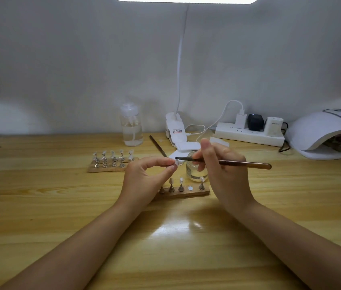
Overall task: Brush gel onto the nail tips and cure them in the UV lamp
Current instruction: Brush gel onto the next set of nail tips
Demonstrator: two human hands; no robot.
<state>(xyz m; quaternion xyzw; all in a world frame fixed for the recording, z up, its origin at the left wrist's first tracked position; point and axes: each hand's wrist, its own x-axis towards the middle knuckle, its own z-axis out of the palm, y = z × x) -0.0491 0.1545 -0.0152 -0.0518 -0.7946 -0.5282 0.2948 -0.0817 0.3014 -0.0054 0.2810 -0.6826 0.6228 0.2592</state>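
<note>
Right hand point(224, 164) fingers are curled round the brush point(242, 163) (handle lying level, bristles pointing left), whose tip is met by the nail tip point(176, 163) pinched in the left hand point(146, 176), just left of the gel jar point(195, 171).

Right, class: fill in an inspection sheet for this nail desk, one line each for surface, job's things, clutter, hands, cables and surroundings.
Surface: wooden table, glossy, with lamp glare.
Job's things: near stand has one bare peg spot; far stand full of tips; gel jar open; UV lamp at right, display lit.
Clutter: spare brush, pump bottle, white pads.
Hands: left hand pinches a nail tip; right hand holds the brush.
Cables: white lead into power strip.
Surroundings: white wall.
</note>
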